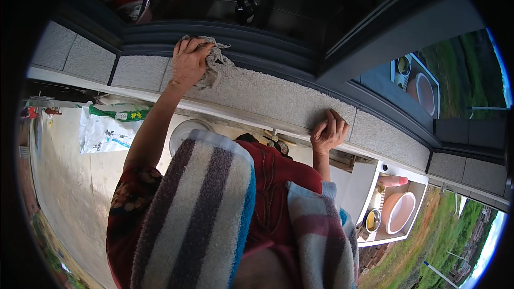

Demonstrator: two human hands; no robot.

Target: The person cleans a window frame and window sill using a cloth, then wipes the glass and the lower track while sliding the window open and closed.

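Note:
A crumpled grey-beige cloth [215, 63] lies bunched against the dark window frame, partly on the stone sill [267, 86]. My left hand [188, 65] is closed on it, fingers bent over the cloth at the frame's lower rail. Further right, my right hand [329, 132] rests on the front edge of the sill. Its fingers are loosely bent and slightly apart, with nothing seen in them. A striped towel [195, 208] hangs over my front, covering part of my red top.
Behind the dark window frame [257, 35] stands a black tap [243, 0]. An opened pane [396, 37] slants out at right. Below are a white sink [369, 182] with a pink basin [400, 213], a round metal lid [184, 131] and a white-green bag [110, 128].

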